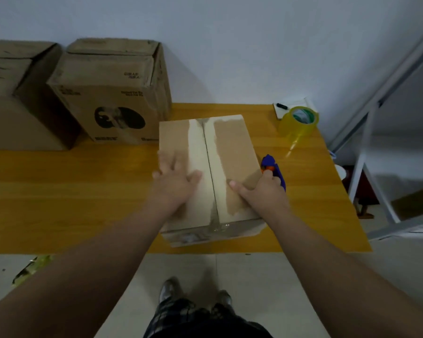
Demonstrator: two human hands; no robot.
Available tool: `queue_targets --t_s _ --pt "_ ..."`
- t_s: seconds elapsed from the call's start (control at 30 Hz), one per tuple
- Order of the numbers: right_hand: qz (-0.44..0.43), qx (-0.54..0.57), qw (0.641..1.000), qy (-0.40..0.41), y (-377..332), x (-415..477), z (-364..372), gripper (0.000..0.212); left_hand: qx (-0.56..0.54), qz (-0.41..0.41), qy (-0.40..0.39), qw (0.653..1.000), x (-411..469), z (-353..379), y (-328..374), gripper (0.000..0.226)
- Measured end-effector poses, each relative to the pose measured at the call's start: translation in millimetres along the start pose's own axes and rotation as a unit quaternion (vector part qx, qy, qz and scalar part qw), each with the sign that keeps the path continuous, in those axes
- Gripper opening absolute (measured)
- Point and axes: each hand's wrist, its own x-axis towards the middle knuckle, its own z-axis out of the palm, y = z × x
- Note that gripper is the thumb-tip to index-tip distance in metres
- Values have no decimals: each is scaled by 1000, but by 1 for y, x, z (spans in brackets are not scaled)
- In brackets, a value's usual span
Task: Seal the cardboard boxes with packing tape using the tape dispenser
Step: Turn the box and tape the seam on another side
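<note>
At nine o'clock on the orange wooden table (pixel 59 196) stands a large plain cardboard box (pixel 7 113), cut off by the frame edge, and just beside it toward eleven o'clock a printed cardboard box (pixel 108 93) with a black round picture on its near face and its top flaps closed

At the centre lies the small cardboard box (pixel 232 145), flaps shut, with a pale band along the middle seam and a glossy bit of clear tape at its six o'clock end, folding down over the front face

The left hand (pixel 174 181) lies flat on the left flap, fingers spread and pointing to twelve o'clock, thumb reaching toward the seam

The right hand (pixel 259 189) has its thumb laid on the right flap while its fingers curl down at the box's three o'clock edge, right against the blue and orange tape dispenser (pixel 272 164), which sits close beside that edge; whether those fingers grip the box or the dispenser I cannot tell

Toward one o'clock stands a yellowish roll of packing tape (pixel 298 124) with a loose tail trailing toward the dispenser, and behind it a white notepad (pixel 294 103) with a black pen (pixel 281 106) on it
</note>
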Motion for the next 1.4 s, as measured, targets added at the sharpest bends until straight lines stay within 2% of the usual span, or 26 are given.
queue_targets --t_s 0.13,0.23,0.3,0.33,0.37,0.43,0.47,0.53,0.63,0.7,0.77,0.97,1.03,1.07,1.13,1.23,1.3,1.33,1.4 --pt "2 -14 1000 -9 -9 12 -5 99 192 71 -60 977 -24 20 13 103" --pt "-8 -34 998 -52 -8 21 -13 98 268 126 -77 952 -32 27 6 121" --pt "-54 -31 995 -72 -3 33 -21 79 286 133 -69 947 -29 27 7 120" --pt "-76 10 994 -72 1 38 -25 65 293 135 -54 945 -24 27 9 117" --pt "-77 86 992 -58 6 43 -28 58 300 139 -37 943 -18 27 11 114" --pt "-14 232 973 10 21 54 -27 54 314 155 -12 937 -2 26 16 110" --pt "10 247 968 45 30 60 -22 46 320 165 -6 933 6 23 17 108" --pt "41 164 983 75 46 75 -13 26 331 186 6 925 23 18 20 107" --pt "62 78 995 1 61 94 -2 58 341 207 15 917 42 10 24 107" --pt "63 62 995 -51 66 102 5 64 337 204 17 919 51 7 27 106" --pt "57 51 995 -69 67 109 14 58 329 194 18 924 57 5 31 106" --pt "99 -3 993 -58 62 120 17 28 322 179 4 930 76 -2 33 108" --pt "109 -6 993 -47 65 117 12 24 322 175 -4 930 79 -5 34 109" --pt "110 20 993 -28 67 114 8 26 322 175 -8 931 80 -6 35 110" --pt "92 139 985 42 65 106 -7 33 315 171 -32 933 83 -9 37 112" --pt "-13 260 956 134 46 98 -42 46 233 140 -127 954 82 -30 44 105" --pt "-97 270 943 169 27 92 -68 57 80 111 -159 978 73 -52 58 84" --pt "-135 270 936 183 15 87 -79 63 -23 95 -140 985 67 -62 66 72" --pt "-195 254 927 194 -6 77 -96 74 -216 73 -73 971 54 -77 80 52"
